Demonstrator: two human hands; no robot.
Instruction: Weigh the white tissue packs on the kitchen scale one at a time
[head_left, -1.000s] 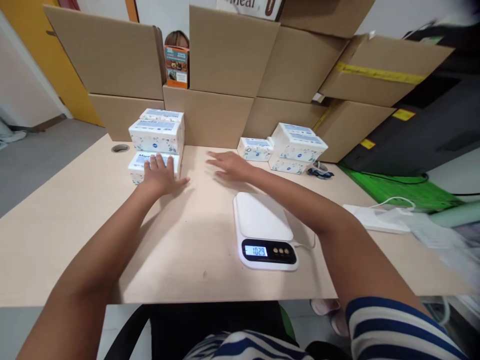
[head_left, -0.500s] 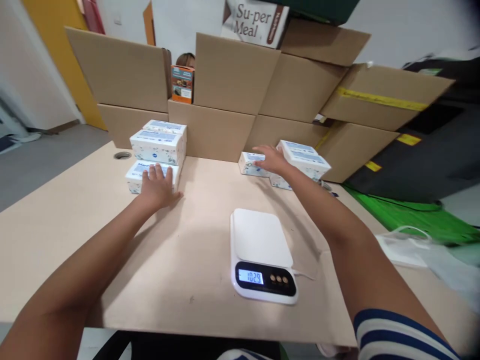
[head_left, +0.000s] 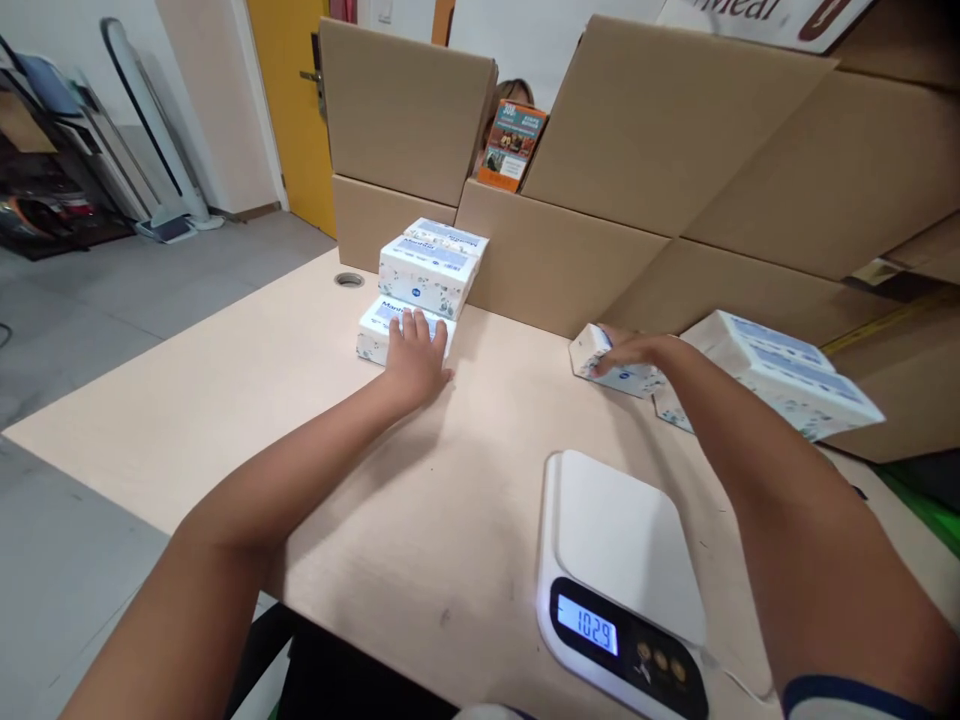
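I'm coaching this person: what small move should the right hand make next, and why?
Probably close the right hand firmly around the low tissue pack: it arches over the pack's top, but how tightly it grips is hard to tell. The left hand rests on another tissue pack.

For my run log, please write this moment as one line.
left hand: spread over front left pack | right hand: grasping small pack beside right stack | scale: display lit

hands point(head_left: 415, 362): 2 | white packs point(head_left: 420, 287): at least 6 | digital scale point(head_left: 622, 540): 1 | orange box point(head_left: 512, 145): 1 | yellow door point(head_left: 289, 110): 1 | tabletop hole point(head_left: 349, 281): 1
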